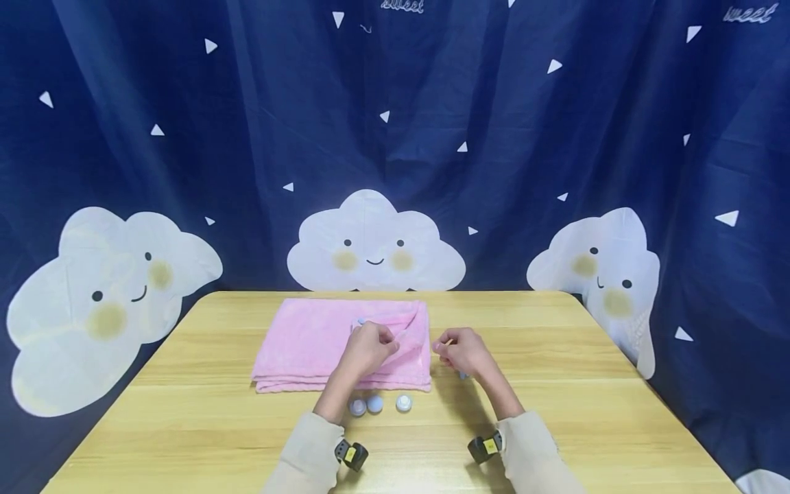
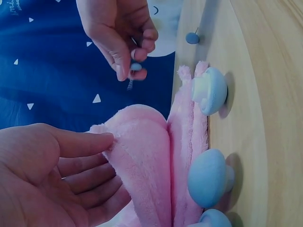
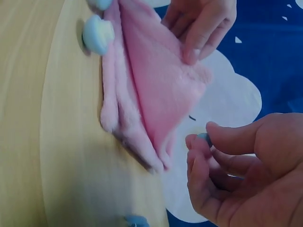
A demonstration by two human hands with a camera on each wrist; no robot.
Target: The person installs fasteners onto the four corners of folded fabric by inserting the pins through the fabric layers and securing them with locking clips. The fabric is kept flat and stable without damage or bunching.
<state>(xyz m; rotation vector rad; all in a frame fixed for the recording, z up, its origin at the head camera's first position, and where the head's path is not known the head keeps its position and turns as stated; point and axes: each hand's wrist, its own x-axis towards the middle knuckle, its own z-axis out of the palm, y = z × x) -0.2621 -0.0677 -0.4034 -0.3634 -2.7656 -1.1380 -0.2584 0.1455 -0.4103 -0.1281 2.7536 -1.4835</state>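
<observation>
A folded pink plush blanket (image 1: 308, 336) lies on the table, one layer of its right corner raised. My left hand (image 1: 368, 348) pinches that raised layer (image 2: 142, 156) between thumb and fingers. To the right of the blanket, my right hand (image 1: 464, 351) pinches a small blue-headed pin (image 2: 136, 67). Its twisted metal shank points away from the fingertips in the left wrist view. A second blue-headed pin (image 2: 191, 38) rests on the table below the right hand. By the blanket's front edge lie three pale blue mushroom-shaped caps (image 1: 404, 403).
A small light blue piece (image 1: 361, 321) shows on the blanket just beyond my left hand, partly hidden. The wooden table (image 1: 204, 412) ends at a dark blue curtain (image 1: 265, 137) with cloud faces. Each wrist carries a black strapped camera (image 1: 484, 447).
</observation>
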